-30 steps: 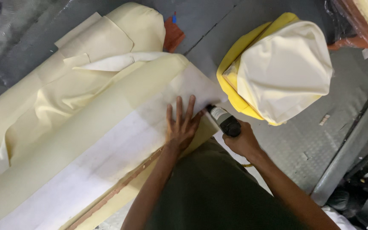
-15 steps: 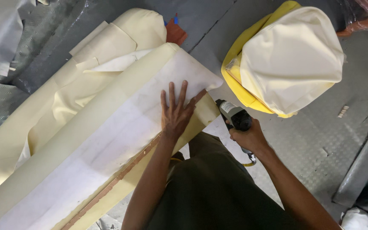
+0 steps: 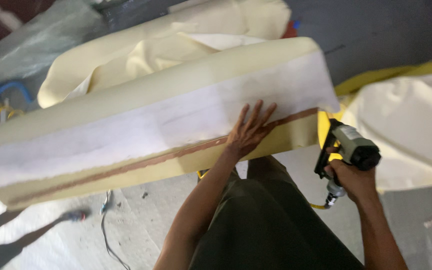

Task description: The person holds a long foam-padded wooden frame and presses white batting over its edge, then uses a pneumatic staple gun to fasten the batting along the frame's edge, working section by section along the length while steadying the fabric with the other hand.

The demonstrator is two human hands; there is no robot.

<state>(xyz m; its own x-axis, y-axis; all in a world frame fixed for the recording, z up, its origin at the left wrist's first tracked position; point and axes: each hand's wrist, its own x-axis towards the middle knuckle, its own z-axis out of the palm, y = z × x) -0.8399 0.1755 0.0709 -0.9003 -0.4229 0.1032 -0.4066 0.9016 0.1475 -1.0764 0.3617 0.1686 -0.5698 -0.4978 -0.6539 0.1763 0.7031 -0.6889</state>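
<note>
Head view, looking down. The left hand [image 3: 250, 131] is pressing flat on the long cushion [image 3: 176, 117], fingers spread wide and pointing toward 1 o'clock, fingertips lying on the white liner [image 3: 141, 127] and the palm covering the brown strip [image 3: 126, 167] that is running along the cushion's near edge. The cushion is stretching from 8 o'clock to 2 o'clock across the frame, its cream covering showing along the far edge and again below the strip. The right hand [image 3: 353, 180] is gripping the stapler [image 3: 348, 150] at 4 o'clock from the left hand, fingers wrapped tight around the handle; the tool's black nose is sitting just beside the cushion's right end, and whether it is touching cannot be told. A yellow coiled hose [image 3: 318, 205] is hanging from the stapler's base. Loose cream fabric [image 3: 141, 55] is lying bunched behind the cushion at 11 o'clock. A second cushion [image 3: 406, 130], cream with a yellow edge, is resting at 3 o'clock, just beyond the stapler. The person's dark trousers [image 3: 271, 225] are filling the 6 o'clock area. A thin cable [image 3: 107, 235] is trailing over the pale floor [image 3: 136, 220] at 7 o'clock. Blue tubing [image 3: 1, 92] is showing at 9 o'clock.
</note>
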